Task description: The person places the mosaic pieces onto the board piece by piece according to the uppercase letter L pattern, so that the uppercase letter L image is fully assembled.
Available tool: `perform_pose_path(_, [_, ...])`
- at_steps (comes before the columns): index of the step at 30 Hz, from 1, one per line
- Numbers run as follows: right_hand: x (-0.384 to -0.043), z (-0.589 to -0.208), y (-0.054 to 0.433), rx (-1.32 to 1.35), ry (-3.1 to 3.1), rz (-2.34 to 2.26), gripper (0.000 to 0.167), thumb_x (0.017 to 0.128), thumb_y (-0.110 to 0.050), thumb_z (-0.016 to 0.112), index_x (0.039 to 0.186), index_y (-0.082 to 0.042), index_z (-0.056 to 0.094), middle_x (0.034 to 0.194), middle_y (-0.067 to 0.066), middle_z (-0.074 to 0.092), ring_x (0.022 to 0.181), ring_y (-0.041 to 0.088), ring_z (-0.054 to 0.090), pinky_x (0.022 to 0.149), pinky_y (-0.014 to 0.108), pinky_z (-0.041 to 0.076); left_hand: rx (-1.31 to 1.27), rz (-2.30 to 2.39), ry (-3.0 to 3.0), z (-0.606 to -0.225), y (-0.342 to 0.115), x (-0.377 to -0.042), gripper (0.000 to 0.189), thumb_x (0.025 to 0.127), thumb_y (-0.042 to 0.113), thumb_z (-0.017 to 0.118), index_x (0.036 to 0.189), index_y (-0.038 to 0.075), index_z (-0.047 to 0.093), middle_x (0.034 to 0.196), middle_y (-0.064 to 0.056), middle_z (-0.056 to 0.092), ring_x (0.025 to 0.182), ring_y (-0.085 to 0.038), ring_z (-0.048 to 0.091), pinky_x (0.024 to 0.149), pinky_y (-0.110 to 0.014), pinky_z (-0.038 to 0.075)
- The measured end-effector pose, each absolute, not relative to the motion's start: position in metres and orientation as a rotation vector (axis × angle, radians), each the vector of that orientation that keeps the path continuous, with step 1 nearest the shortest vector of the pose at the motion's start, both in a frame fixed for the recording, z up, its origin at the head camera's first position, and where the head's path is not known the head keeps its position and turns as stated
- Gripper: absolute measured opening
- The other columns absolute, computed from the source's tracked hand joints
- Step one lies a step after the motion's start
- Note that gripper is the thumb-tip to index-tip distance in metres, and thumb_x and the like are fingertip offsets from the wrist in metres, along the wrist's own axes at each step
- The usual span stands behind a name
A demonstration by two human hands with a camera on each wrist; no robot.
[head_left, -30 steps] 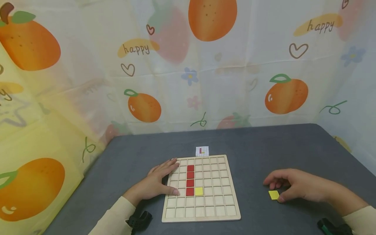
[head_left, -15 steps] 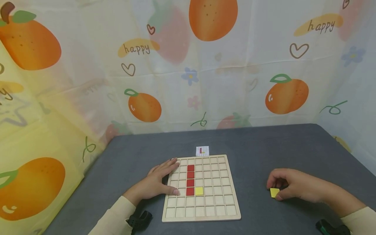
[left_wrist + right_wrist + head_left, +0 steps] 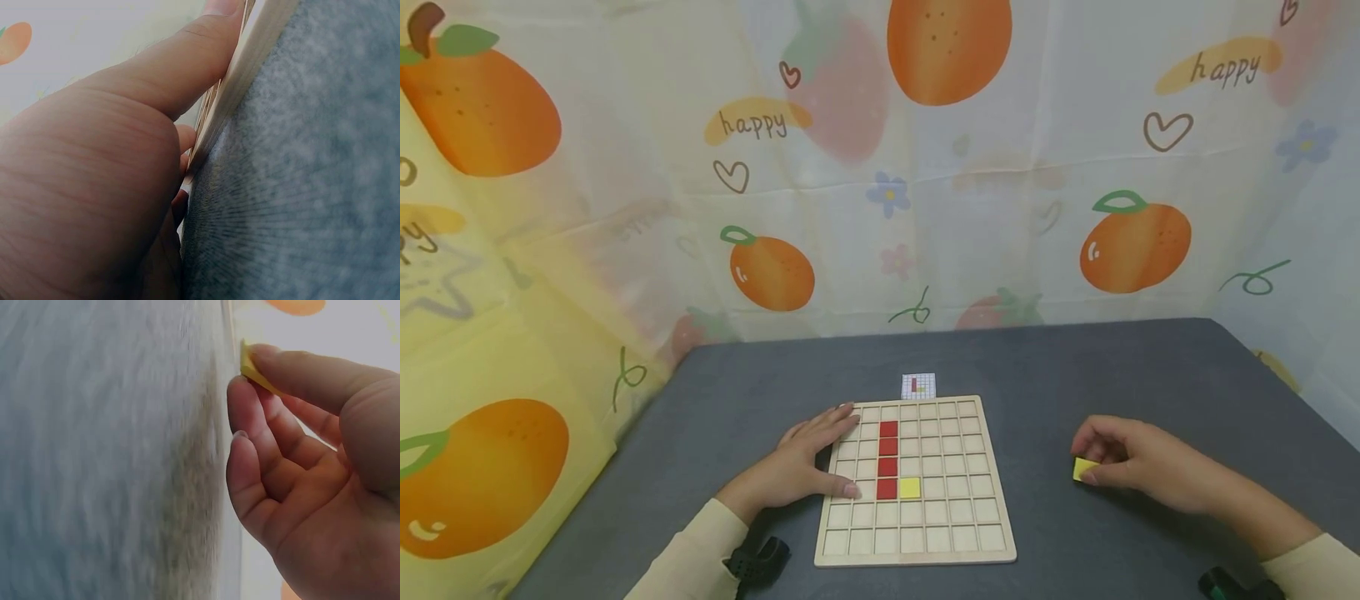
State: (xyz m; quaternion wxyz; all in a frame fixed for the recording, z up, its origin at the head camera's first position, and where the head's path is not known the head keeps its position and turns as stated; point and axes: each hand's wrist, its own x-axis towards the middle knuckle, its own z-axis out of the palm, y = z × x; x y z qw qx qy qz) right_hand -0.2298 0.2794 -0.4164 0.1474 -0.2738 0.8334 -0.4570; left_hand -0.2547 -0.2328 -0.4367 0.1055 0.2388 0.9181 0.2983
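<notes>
My right hand point(image 3: 1138, 458) pinches a yellow square tile point(image 3: 1083, 469) between thumb and fingers, to the right of the board. In the right wrist view the tile point(image 3: 255, 367) shows at the thumb tip, above the cloth. My left hand point(image 3: 808, 458) rests on the left edge of a wooden grid board point(image 3: 936, 533), thumb and fingers spread out over its rim. The left wrist view shows the thumb point(image 3: 187, 59) lying over the board's side point(image 3: 240, 81). A column of several red tiles point(image 3: 887, 467) sits in the grid. Beside its lowest tile lies another yellow tile point(image 3: 909, 488).
A small printed card point(image 3: 918, 386) with a grid pattern lies just behind the board's far edge. Dark grey cloth point(image 3: 760, 375) covers the table. A fruit-printed curtain point(image 3: 850, 250) hangs behind it and along the left side.
My right hand has gripped the yellow tile, lifted it off the cloth and shifted slightly away from me and to the left. My left hand has stayed in place on the board.
</notes>
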Motion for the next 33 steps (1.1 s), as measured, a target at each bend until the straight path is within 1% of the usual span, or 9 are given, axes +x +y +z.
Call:
perform_pose_path(4, [-0.228, -0.416, 0.267, -0.785, 2.430, -1.372, 0.012, 0.102, -0.011, 0.079, 0.110, -0.008, 0.070, 0.093, 0.003, 0.068, 0.080, 0.019, 0.065, 0.067, 0.031, 0.054, 0.703, 0.873, 2.709, -0.437, -0.233, -0.255, 0.109, 0.086, 0.055, 0.091, 0.171, 0.013, 0.039, 0.180, -0.003, 0.022, 0.165, -0.033, 0.013, 0.124, -0.068, 0.003])
perform_pose_path(8, [-0.227, -0.417, 0.256, -0.799, 2.460, -1.409, 0.008, 0.104, -0.011, 0.077, 0.110, -0.010, 0.074, 0.094, 0.001, 0.068, 0.081, 0.020, 0.066, 0.069, 0.031, 0.055, 0.709, 0.870, 2.710, -0.437, -0.232, -0.255, 0.109, 0.086, 0.055, 0.091, 0.171, 0.013, 0.039, 0.179, -0.003, 0.023, 0.165, -0.033, 0.013, 0.124, -0.068, 0.004])
perform_pose_path(15, [-0.227, -0.419, 0.236, -0.780, 2.397, -1.504, 0.009, 0.105, -0.009, 0.074, 0.114, -0.006, 0.075, 0.098, 0.006, 0.070, 0.084, 0.023, 0.068, 0.074, 0.033, 0.058, 0.722, 0.873, 2.706, -0.436, -0.233, -0.256, 0.108, 0.086, 0.055, 0.091, 0.171, 0.013, 0.039, 0.179, -0.004, 0.023, 0.165, -0.033, 0.013, 0.123, -0.069, 0.005])
perform_pose_path(20, [-0.227, -0.421, 0.221, -0.759, 2.395, -1.539, 0.008, 0.104, -0.011, 0.077, 0.111, -0.008, 0.076, 0.097, 0.005, 0.071, 0.084, 0.024, 0.068, 0.074, 0.033, 0.058, 0.722, 0.878, 2.705, -0.437, -0.233, -0.256, 0.108, 0.086, 0.054, 0.091, 0.171, 0.013, 0.039, 0.179, -0.004, 0.023, 0.165, -0.033, 0.013, 0.123, -0.069, 0.005])
perform_pose_path(25, [-0.226, -0.422, 0.201, -0.719, 2.394, -1.544, 0.012, 0.102, -0.013, 0.080, 0.112, -0.008, 0.075, 0.098, 0.006, 0.070, 0.086, 0.024, 0.068, 0.076, 0.032, 0.056, 0.732, 0.880, 2.705, -0.438, -0.233, -0.256, 0.108, 0.086, 0.054, 0.092, 0.171, 0.012, 0.039, 0.179, -0.004, 0.023, 0.165, -0.034, 0.014, 0.123, -0.069, 0.005])
perform_pose_path(33, [-0.226, -0.421, 0.170, -0.749, 2.339, -1.594, 0.010, 0.102, -0.010, 0.080, 0.111, -0.007, 0.077, 0.096, 0.007, 0.069, 0.086, 0.024, 0.068, 0.076, 0.030, 0.054, 0.731, 0.881, 2.703, -0.437, -0.233, -0.255, 0.108, 0.087, 0.054, 0.091, 0.171, 0.011, 0.038, 0.179, -0.005, 0.023, 0.165, -0.034, 0.013, 0.123, -0.070, 0.006])
